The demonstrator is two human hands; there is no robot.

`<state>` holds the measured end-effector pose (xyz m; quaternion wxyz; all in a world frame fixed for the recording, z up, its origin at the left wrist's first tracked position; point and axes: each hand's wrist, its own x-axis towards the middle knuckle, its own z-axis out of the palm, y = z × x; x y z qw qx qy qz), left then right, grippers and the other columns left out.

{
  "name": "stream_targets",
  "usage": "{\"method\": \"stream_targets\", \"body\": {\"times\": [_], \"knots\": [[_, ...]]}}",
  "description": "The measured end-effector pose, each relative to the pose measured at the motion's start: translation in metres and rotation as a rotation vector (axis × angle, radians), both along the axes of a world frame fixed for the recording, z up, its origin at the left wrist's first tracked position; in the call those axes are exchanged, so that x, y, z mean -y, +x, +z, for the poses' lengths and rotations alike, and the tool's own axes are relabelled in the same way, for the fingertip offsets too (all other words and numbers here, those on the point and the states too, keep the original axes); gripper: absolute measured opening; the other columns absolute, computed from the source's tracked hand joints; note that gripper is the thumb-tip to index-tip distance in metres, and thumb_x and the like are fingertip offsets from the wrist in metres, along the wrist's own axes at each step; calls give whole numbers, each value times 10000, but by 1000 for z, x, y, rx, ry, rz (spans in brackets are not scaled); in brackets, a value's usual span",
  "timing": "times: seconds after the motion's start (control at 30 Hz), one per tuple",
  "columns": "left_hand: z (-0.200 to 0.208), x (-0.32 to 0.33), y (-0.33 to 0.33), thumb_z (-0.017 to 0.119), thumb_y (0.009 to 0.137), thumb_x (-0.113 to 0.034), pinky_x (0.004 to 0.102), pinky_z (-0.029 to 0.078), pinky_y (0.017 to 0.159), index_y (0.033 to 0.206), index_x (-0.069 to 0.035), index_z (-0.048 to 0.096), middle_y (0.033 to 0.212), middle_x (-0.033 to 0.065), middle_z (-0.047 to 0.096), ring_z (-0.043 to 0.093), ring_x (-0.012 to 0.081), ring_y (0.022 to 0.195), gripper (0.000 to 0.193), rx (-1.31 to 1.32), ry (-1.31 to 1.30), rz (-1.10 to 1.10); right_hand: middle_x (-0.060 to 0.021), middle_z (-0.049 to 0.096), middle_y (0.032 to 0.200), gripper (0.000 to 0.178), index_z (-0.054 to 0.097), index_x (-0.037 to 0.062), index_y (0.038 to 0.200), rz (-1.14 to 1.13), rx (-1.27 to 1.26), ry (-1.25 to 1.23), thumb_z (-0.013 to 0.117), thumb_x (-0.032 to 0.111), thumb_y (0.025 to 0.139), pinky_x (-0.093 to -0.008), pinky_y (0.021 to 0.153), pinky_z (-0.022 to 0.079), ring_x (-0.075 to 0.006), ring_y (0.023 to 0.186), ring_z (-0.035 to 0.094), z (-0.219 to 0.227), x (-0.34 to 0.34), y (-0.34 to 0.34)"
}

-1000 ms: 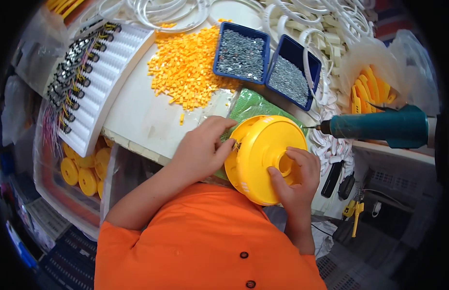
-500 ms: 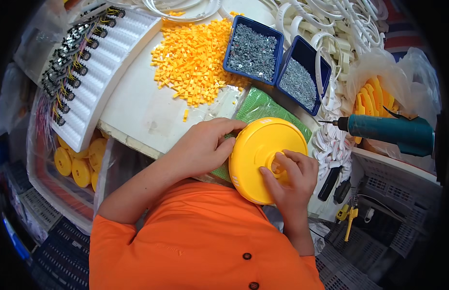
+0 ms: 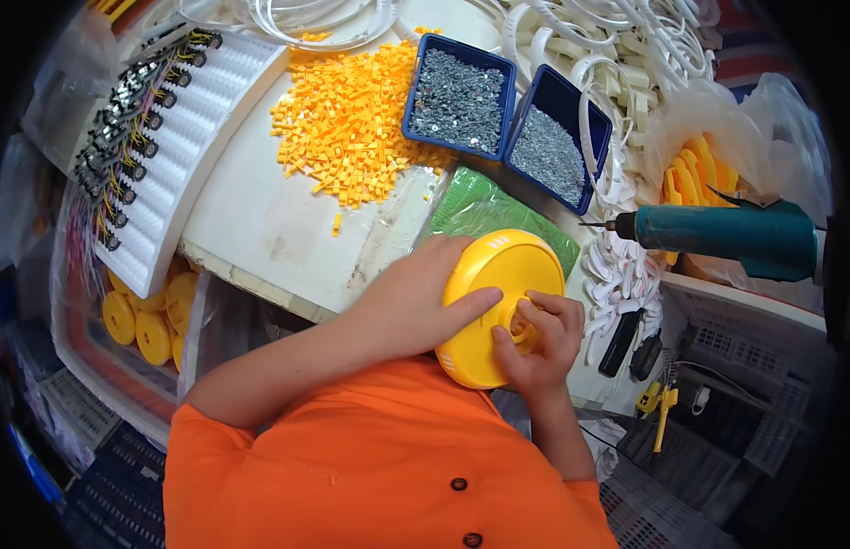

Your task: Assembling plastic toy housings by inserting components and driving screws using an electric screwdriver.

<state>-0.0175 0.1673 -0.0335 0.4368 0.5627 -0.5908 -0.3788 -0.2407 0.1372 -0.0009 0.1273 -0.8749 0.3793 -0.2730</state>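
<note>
Head view: the left hand (image 3: 414, 297) grips the rim of a yellow round housing (image 3: 507, 263), thumb across its face, fingers hidden; the right hand (image 3: 548, 348) pinches its central hub. The housing is tilted over the tabletop's (image 3: 292, 233) near edge. Farther back lie yellow pieces (image 3: 352, 128) and two blue bins (image 3: 562, 91) of metal parts (image 3: 457, 101).

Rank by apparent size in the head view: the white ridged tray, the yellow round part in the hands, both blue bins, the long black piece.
1. White ridged tray
2. Yellow round part, partly covered
3. Left blue bin and right blue bin: too alike to rank
4. Long black piece
</note>
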Motion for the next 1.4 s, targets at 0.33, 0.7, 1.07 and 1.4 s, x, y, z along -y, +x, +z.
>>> {"method": "stream_targets", "body": {"times": [0.33,0.7,1.07,1.4], "knots": [[3,4,15,578,1021,-316,363,557,912,1473,-29,469,1248,161,684,687,242,1084,546,-579,509,-58,-114,687,1074,429,695,72,1069,-49,-45,-4,829,128,665,-416,909,467,-302,988,600,27,5,-1],[1,-9,25,588,976,-72,318,570,875,1443,4,501,1345,115,641,682,169,1082,482,-844,479,-1,-137,690,1102,401,689,26,1087,-114,102,74,784,149,717,-397,952,471,-287,1037,610,31,3,-20],[23,-9,50,678,977,-150,216,452,586,990,-17,625,799,-15,653,547,28,630,144,-202,634,-25,-124,702,1072,414,695,43,1083,-191,213,34,820,184,715,-406,917,468,-290,987,607,28,5,-32],[10,-12,45,686,979,-219,211,373,567,930,-29,631,749,-59,570,460,6,658,204,-489,638,-1,-123,700,1085,419,694,40,1086,-203,232,52,831,211,729,-398,925,467,-283,994,607,25,2,-34]]}}
